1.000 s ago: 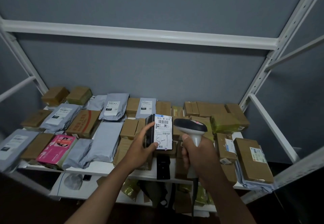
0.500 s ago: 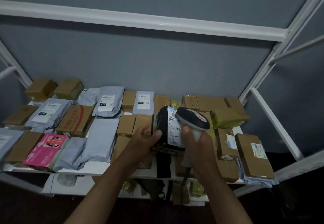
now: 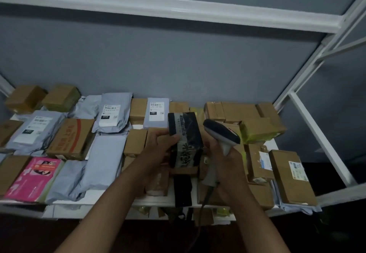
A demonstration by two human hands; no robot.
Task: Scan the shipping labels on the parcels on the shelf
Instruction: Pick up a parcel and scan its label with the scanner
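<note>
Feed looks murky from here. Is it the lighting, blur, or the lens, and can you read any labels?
Head view: dim, bluish light; wide-angle lens bows the shelf rail; slight motion blur on the black parcel in the left hand; label digits on the grey mailer barely legible; scanner in right hand.

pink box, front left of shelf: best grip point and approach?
Probably take the pink box by its two long side edges, coming from above at the near end. It lies flat, face up, close to the shelf's front edge. A brown box and a grey mailer sit close on either side, so fingers may need to wedge in.
</note>
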